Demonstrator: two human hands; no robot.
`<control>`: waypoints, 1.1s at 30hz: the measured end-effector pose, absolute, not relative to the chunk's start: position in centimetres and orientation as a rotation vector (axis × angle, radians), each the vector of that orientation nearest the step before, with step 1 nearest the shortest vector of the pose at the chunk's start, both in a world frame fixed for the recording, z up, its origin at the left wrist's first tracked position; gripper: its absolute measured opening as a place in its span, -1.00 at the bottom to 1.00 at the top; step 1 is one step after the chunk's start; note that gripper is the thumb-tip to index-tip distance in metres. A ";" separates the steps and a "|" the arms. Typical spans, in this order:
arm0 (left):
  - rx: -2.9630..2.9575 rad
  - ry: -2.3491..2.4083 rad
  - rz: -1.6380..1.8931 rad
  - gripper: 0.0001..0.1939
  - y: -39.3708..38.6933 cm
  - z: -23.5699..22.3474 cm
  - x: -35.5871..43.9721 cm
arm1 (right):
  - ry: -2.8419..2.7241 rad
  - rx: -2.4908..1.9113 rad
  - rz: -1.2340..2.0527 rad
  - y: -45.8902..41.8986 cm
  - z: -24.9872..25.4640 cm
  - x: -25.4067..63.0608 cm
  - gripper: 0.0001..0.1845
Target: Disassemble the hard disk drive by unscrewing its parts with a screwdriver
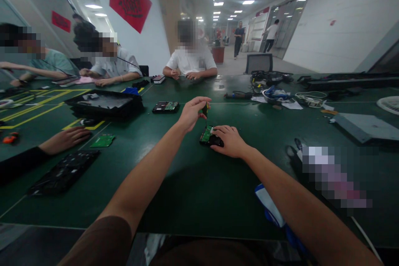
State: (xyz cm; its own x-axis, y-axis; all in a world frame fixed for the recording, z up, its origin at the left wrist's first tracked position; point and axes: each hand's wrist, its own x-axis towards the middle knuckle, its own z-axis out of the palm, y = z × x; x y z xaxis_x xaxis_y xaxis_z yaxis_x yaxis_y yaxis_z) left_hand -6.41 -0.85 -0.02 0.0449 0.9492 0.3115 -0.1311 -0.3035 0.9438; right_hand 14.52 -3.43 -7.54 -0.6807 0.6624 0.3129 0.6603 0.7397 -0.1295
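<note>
Green table (187,208): left hand (189,114) closed on driver (205,110); below it, right hand (231,142), part-closed, clasps drive (204,143), judged rigid, board (207,134) fragile; edges suit holding.

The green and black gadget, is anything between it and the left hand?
Yes, a screwdriver, its handle in the left hand and its shaft pointing down at the gadget. Nothing else visible is between them.
</note>
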 end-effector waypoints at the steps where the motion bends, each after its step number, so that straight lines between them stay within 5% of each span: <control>1: 1.324 0.880 1.423 -0.77 -0.8 0.0 -6.5 | -2.602 -1.026 0.009 -3.4 -7.5 14.5 -0.38; 33: 1.319 1.059 1.313 -0.77 -2.0 1.2 -5.7 | -2.622 -1.043 0.017 -3.5 -7.0 14.6 -0.36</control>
State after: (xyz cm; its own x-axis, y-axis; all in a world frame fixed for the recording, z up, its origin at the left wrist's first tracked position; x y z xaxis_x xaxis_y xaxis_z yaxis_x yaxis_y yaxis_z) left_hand -5.67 -1.99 1.17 0.0441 0.9853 0.1653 -0.0471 -0.1633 0.9855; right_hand 14.64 -3.54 -7.05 -0.6831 0.6712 0.2879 0.6675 0.7337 -0.1271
